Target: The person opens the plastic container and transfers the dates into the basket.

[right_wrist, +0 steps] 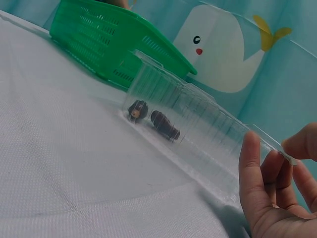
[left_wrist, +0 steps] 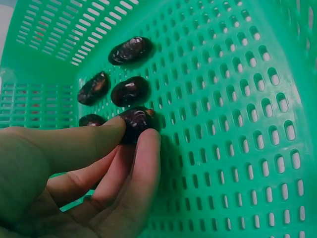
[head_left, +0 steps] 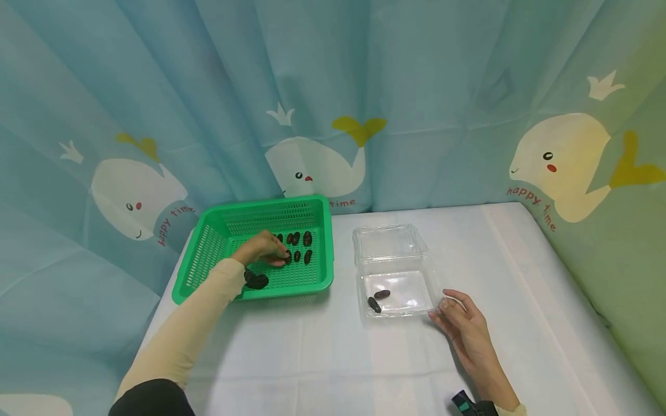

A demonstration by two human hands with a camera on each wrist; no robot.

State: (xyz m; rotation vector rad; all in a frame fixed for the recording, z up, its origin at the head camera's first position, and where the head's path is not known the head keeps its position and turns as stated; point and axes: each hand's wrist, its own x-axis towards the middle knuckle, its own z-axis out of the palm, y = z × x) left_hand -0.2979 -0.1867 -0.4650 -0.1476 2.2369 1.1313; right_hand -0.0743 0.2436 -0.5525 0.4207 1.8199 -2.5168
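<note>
My left hand reaches into the green plastic basket. In the left wrist view its thumb and fingers pinch a dark, glossy date close over the perforated floor. Several more dates lie in rows beside it. To the right, a clear plastic clamshell box lies with its lid folded back. Two dates rest in its near left corner. With thumb and fingers, my right hand grips the box's near right corner, as the right wrist view shows.
A white cloth covers the table. Right behind it hangs a blue curtain with whale prints, which continues down the left side and turns green on the right. The basket's raised walls surround the left hand.
</note>
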